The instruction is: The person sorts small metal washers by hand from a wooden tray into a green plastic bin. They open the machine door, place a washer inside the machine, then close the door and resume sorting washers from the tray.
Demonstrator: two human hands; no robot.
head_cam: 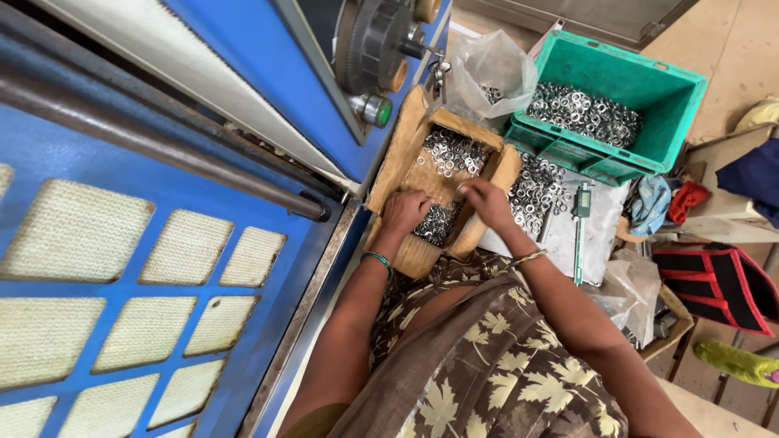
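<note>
A wooden tray point(402, 154) lies beside the blue machine and holds several small shiny metal washers point(451, 152). My left hand point(404, 211) rests inside the tray at its near end, fingers curled down onto the washers; whether it grips any is hidden. My right hand point(487, 201) reaches in from the right over the tray's rim, fingers bent onto the same pile. Both wrists wear bangles.
A big blue machine point(162, 243) with mesh panels and a dark bar fills the left. A green crate point(629, 89) of washers stands at the far right, a plastic bag point(491, 69) beside it. More washers and a caliper point(581, 223) lie on white sheet.
</note>
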